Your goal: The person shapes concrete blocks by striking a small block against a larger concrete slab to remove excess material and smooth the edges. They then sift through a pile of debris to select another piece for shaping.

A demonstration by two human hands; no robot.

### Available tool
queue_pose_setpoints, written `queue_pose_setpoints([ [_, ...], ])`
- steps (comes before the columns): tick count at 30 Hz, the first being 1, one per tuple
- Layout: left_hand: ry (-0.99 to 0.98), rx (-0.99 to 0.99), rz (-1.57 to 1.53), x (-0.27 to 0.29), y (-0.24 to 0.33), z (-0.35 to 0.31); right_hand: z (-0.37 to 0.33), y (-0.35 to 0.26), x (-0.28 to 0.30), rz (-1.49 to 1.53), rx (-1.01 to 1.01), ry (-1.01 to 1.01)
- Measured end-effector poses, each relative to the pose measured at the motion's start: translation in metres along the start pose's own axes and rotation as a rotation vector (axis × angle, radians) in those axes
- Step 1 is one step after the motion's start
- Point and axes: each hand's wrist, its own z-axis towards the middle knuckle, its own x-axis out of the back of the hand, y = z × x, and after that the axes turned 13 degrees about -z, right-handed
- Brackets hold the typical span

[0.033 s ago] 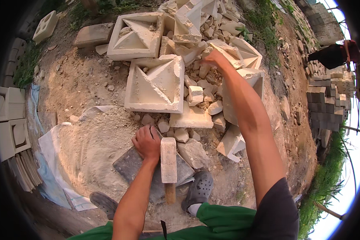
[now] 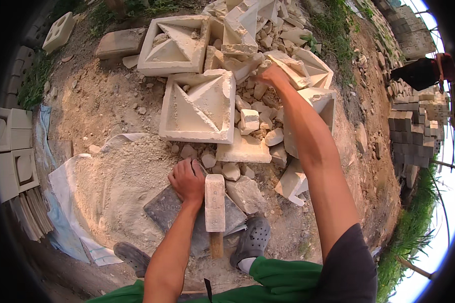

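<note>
Left hand [image 2: 188, 181] pressed flat, fingers together, on the dark slab [image 2: 174, 212], pinching nothing. The pale-headed mallet [image 2: 215, 203] lies on that slab at its three o'clock, handle toward six. Right hand [image 2: 271, 76] stretches to twelve, onto a broken block piece [image 2: 288, 65] in the rubble heap; grip I can't tell.
</note>
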Motion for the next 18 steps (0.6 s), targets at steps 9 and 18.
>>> queue_pose_setpoints([
  [9,0.035,-0.013,-0.044,0.003,-0.003,-0.003,-0.037,-0.021,0.0,0.204,-0.278,0.103],
  [18,0.131,-0.109,-0.414,0.013,-0.007,0.002,-0.089,-0.004,0.07,0.524,0.13,0.201],
])
